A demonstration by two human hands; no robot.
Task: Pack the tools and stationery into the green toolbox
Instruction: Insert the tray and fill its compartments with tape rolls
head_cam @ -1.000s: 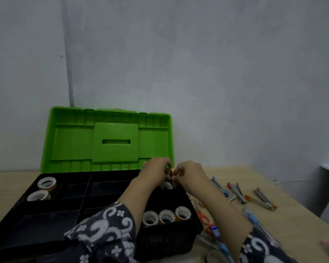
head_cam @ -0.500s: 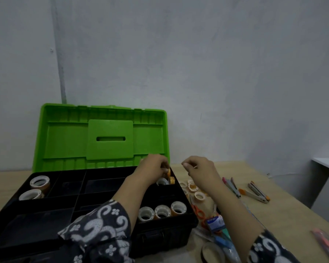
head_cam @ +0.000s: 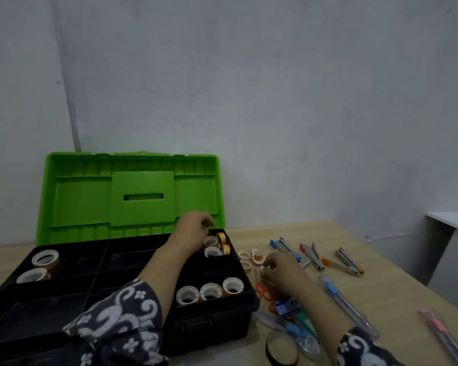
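The green toolbox (head_cam: 132, 196) stands open with its lid upright, and its black tray (head_cam: 132, 276) is divided into compartments. My left hand (head_cam: 193, 231) hovers with bent fingers over the back right compartment, right above several small tape rolls (head_cam: 214, 245). My right hand (head_cam: 280, 270) rests on the table to the right of the box, its fingertips pinching a small tape roll (head_cam: 264, 268) beside three loose small rolls (head_cam: 253, 256). Three white tape rolls (head_cam: 210, 290) fill the front right compartment. Two bigger rolls (head_cam: 44, 260) sit at the tray's far left.
Three staplers (head_cam: 312, 256) lie on the wooden table (head_cam: 381, 286) right of my hand. Orange scissors (head_cam: 262, 290), pens in clear sleeves (head_cam: 347, 305), a blue item and a brown tape ring (head_cam: 282, 348) crowd the front. A red-tipped packet (head_cam: 442, 331) lies far right.
My right hand left the toolbox, dropped to the table at the right and closed on a small roll. My left hand stayed at the back right compartment.
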